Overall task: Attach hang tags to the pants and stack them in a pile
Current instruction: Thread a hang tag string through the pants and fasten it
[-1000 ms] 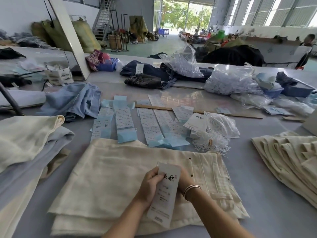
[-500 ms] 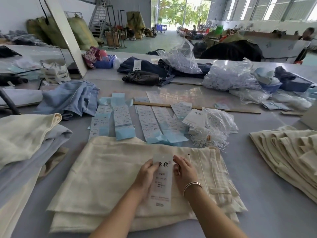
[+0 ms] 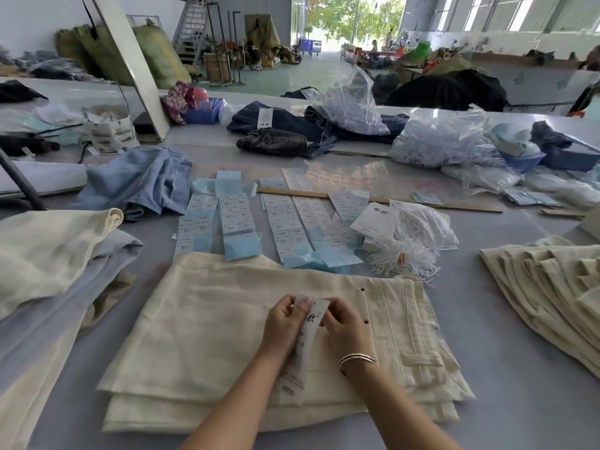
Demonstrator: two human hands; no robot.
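Your left hand [image 3: 285, 323] and right hand [image 3: 344, 326] now pinch the hang tag [image 3: 305, 345] at its top, lowered onto the cream pants [image 3: 211, 319], ready for fastening.

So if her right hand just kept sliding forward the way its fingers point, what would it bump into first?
The right hand points up and slightly left, pinching the hang tag over the cream pants. Going straight on, it would probably cross the pants and first meet the blue label sheets at their far edge, though depth is hard to judge.
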